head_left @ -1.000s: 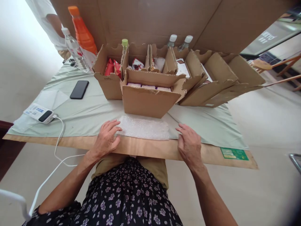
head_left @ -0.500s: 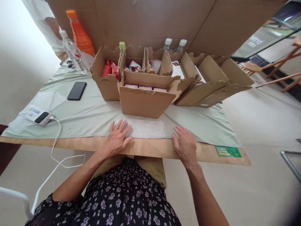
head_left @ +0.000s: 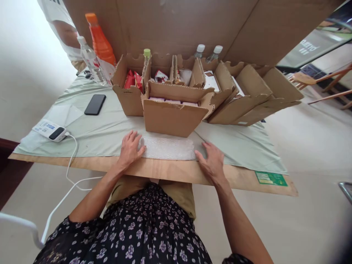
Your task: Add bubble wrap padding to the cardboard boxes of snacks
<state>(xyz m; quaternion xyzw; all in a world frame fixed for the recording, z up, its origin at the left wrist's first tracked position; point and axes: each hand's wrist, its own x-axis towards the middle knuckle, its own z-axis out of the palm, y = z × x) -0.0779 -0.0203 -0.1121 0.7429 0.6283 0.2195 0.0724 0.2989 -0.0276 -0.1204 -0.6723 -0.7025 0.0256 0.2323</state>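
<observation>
A flat, whitish translucent strip that looks like bubble wrap (head_left: 169, 148) lies along the table's front edge. My left hand (head_left: 131, 149) rests at its left end, fingers stretched out and the thumb at the strip. At the right end is my right hand (head_left: 211, 161), thumb and fingers apart, the thumb tip close to the strip's corner. Neither hand grips anything. Just behind the strip stands a cardboard bin (head_left: 170, 119) holding several light packets with purple edges.
More cardboard bins (head_left: 243, 110) stand in a row behind, some with red packets (head_left: 134, 81) or white boxes. To the left are a black phone (head_left: 95, 104), a white power bank (head_left: 57, 134) with a cable, and an orange bottle (head_left: 101, 42). A person in white (head_left: 64, 33) is beyond.
My left hand has shifted left, from on the strip to its left end. My right hand has come in slightly to the strip's right end, its thumb spreading. The view has shifted a little.
</observation>
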